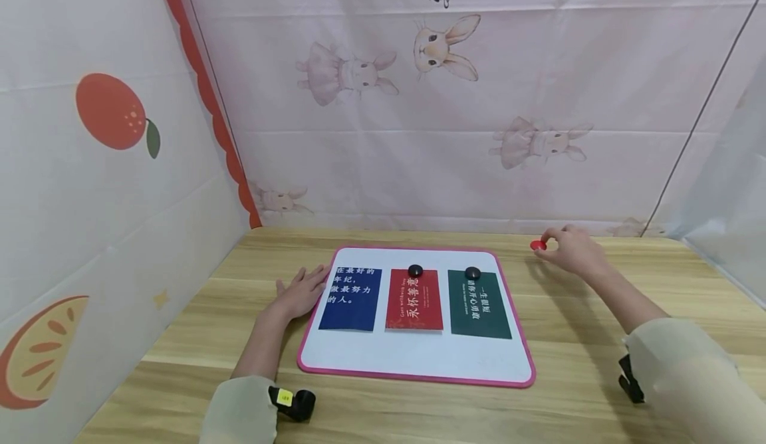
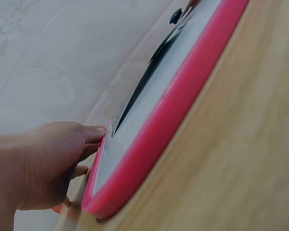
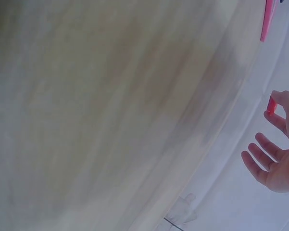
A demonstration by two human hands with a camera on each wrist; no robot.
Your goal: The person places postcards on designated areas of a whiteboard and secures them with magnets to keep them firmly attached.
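A whiteboard (image 1: pixel 419 357) with a pink frame lies on the wooden table. Three cards are on it: a blue card (image 1: pixel 353 311), a red card (image 1: pixel 427 311) and a green card (image 1: pixel 481 321). One round black magnet (image 1: pixel 415 270) sits at the red card's top edge, another black magnet (image 1: pixel 473 273) at the green card's. My left hand (image 1: pixel 299 294) rests at the board's left edge, its fingers against the frame. Right of the board, my right hand (image 1: pixel 571 251) pinches a red round magnet (image 3: pixel 271 105) between thumb and index finger, the other fingers spread.
The wooden table (image 1: pixel 197 364) meets a rabbit-print cloth (image 1: pixel 389 178) behind the board. A fruit-print cloth (image 1: pixel 120 231) hangs on the left side. A black device (image 1: pixel 293 404) is strapped to my left sleeve.
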